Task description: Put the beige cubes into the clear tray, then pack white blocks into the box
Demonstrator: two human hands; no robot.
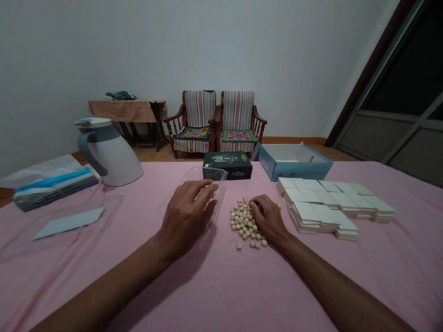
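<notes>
Small pale wooden cubes [243,222] lie in a loose heap on the pink cloth. My right hand [269,216] rests at the heap's right side, fingers curled down onto the cubes; its fingertips are partly hidden. To the left, my left hand [188,214] is over a clear plastic tray [219,174], with bent fingers close together reaching inside it. A few pale bits show by those fingertips, but whether they are gripped or lie in the tray I cannot tell. The hand covers much of the tray.
Stacks of white square tiles [320,205] stand right of the heap. Behind are a black box [228,166] and an open blue box [294,168]. On the left are a white jug [116,154], a tissue pack [55,186] and a clear lid [110,207] with a white strip [69,223].
</notes>
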